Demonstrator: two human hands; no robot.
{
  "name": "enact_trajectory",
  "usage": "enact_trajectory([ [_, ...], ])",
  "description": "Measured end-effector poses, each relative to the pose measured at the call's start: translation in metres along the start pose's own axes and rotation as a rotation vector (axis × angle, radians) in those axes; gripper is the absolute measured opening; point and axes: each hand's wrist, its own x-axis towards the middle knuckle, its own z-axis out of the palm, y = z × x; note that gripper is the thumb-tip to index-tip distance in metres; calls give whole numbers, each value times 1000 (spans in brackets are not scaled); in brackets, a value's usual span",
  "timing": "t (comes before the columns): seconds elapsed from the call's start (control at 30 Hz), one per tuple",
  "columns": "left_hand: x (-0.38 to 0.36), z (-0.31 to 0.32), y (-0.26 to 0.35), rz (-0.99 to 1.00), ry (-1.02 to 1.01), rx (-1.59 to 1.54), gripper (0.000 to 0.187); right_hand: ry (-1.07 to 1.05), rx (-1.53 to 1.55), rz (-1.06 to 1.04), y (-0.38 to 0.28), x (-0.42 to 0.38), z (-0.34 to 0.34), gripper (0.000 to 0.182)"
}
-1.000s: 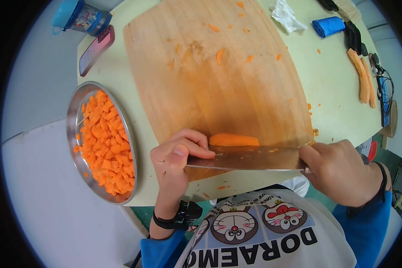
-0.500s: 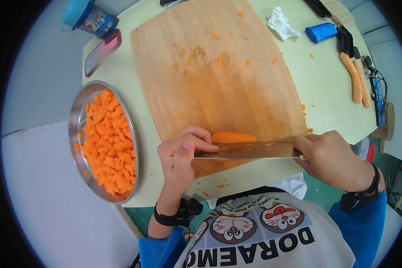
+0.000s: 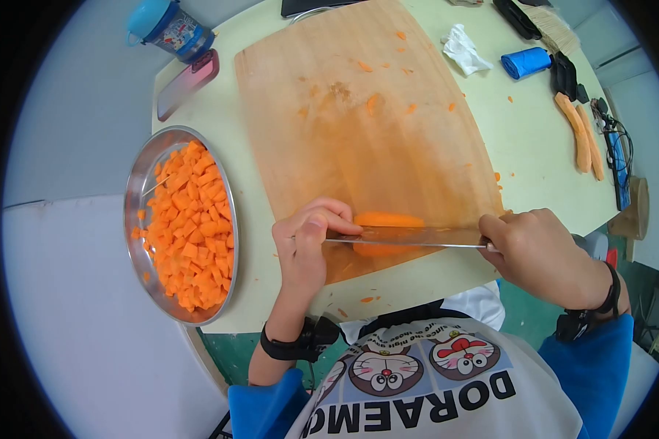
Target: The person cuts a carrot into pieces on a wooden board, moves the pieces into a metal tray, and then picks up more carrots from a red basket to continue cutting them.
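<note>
My right hand (image 3: 533, 249) is closed round the handle of a wide-bladed kitchen knife (image 3: 432, 235), which lies across the near end of the wooden cutting board (image 3: 359, 146). Orange carrot shows on both sides of the blade: a long piece (image 3: 389, 219) on the far side and another part (image 3: 381, 250) on the near side. At the blade's left end, my left hand (image 3: 304, 245) has its fingers bent against the carrot's end, by the knife tip. The fingertips' exact contact is partly hidden.
A steel bowl (image 3: 233, 271) of diced carrot (image 3: 190, 227) stands left of the board. Behind it are a phone (image 3: 188, 84) and a blue-lidded bottle (image 3: 172, 33). To the right lie a crumpled tissue (image 3: 464, 50), a blue roll (image 3: 526, 63) and two carrots (image 3: 577, 132).
The blade has turned more edge-on, and carrot now shows on its near side too. My left hand stays by the carrot's end. The whole view has shifted slightly.
</note>
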Motion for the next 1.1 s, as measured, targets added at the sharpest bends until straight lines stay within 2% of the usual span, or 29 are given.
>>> enact_trajectory([
  [0.23,-1,5,1,38,-6,19,41,64,39,-57,12,2,10,15],
  [0.53,2,-1,-8,22,-16,3,43,28,-24,2,-5,-1,0,15],
  [0.9,-1,0,-4,65,-37,35,40,102,-16,35,2,-1,14,20],
  [0.97,7,4,-2,-81,37,-22,39,78,-17,56,4,3,8,21],
  [1.07,16,4,6,-68,53,9,39,53,52,24,7,2,2,21],
  [1.1,15,4,12,-65,63,11,39,116,19,8,3,-4,1,20],
])
